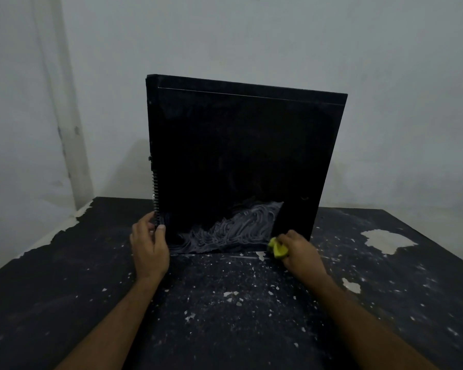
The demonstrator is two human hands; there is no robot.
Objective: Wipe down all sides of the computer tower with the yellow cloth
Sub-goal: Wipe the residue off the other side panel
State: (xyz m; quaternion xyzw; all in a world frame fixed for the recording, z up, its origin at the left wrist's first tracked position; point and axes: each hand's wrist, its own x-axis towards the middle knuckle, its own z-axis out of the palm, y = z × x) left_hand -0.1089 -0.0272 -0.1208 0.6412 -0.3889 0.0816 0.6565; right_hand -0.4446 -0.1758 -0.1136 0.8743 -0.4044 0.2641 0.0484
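A black computer tower (238,156) stands upright on a dark table, its broad side panel facing me. Grey streaky smears cover the lower part of that panel. My left hand (149,245) grips the tower's lower left corner, thumb on the side panel and fingers round the ribbed front edge. My right hand (298,251) holds a crumpled yellow cloth (277,248) against the panel's bottom right edge, near the table top.
The black table (225,316) is chipped and speckled with pale flakes, with a large bare patch (385,240) at the right and a ragged left edge (64,231). A grey wall (251,36) rises right behind the tower.
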